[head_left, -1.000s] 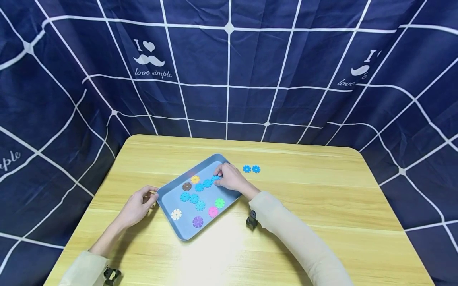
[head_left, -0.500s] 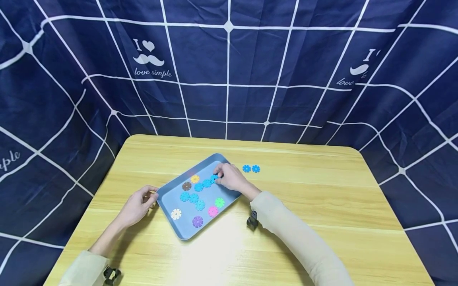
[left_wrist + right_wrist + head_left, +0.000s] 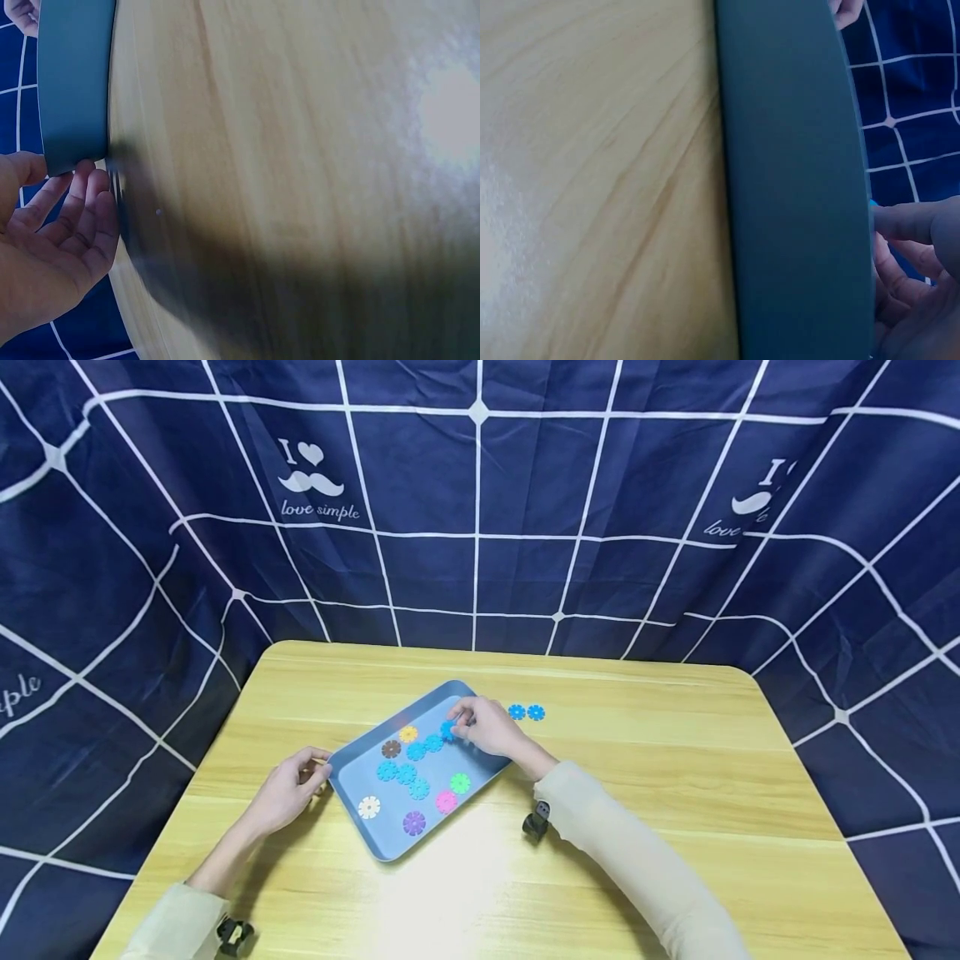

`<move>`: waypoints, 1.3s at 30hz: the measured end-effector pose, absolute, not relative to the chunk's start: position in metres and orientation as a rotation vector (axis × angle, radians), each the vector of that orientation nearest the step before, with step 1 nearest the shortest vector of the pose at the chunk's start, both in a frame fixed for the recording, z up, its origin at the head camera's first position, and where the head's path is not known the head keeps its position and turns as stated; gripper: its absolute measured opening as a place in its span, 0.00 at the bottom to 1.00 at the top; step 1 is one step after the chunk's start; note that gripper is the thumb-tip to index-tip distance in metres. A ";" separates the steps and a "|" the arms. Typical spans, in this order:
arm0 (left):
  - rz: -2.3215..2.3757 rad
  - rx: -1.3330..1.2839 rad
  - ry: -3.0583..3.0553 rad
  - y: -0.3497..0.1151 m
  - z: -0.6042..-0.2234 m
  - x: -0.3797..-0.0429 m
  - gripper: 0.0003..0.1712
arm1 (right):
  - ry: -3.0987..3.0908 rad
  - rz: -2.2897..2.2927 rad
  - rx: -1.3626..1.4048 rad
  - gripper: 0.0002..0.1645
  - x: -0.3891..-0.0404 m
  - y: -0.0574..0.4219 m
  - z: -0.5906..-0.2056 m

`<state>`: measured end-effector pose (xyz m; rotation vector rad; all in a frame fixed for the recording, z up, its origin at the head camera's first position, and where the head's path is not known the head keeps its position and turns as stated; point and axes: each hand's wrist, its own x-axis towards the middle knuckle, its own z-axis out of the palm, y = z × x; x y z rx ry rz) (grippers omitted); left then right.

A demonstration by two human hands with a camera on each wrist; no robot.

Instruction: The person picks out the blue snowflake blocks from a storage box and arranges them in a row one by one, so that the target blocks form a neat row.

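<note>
A shallow blue-grey tray (image 3: 386, 852) lies slanted on the table. In it are light-blue notched snowflake discs in two rows, with an upper row (image 3: 425, 747) and a lower row (image 3: 406, 774). My left hand (image 3: 288, 789) grips the tray's left corner, thumb at the rim and fingers against the end wall, as the left wrist view shows. Over the tray's upper right, my right hand (image 3: 491, 727) pinches a blue snowflake disc (image 3: 448, 731) at the end of the upper row. In the right wrist view the tray wall (image 3: 799, 180) hides nearly all of this disc.
Orange (image 3: 408, 734), brown (image 3: 392, 749), cream (image 3: 369, 807), purple (image 3: 414, 823), pink (image 3: 446, 802) and green (image 3: 460, 783) discs lie spread in the tray. Two blue discs (image 3: 527, 712) sit on the wooden table (image 3: 637, 760) beyond the right hand. A dark-blue curtain (image 3: 420, 568) surrounds the table.
My right hand has risen slightly, and more of the blue disc at its fingertips shows. The left hand and the tray have stayed in place.
</note>
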<state>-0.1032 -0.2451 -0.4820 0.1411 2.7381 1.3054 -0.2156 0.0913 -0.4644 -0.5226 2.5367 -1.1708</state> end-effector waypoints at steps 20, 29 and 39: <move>1.300 0.126 2.743 -0.245 -0.481 -0.104 0.14 | 2.554 -1.331 -0.497 0.13 -0.206 0.131 -0.445; 1.309 0.129 2.734 -0.245 -0.481 -0.104 0.15 | 2.607 -1.366 -0.490 0.12 -0.206 0.154 -0.440; 1.299 0.124 2.740 -0.245 -0.481 -0.104 0.15 | 2.642 -1.412 -0.439 0.11 -0.213 0.186 -0.445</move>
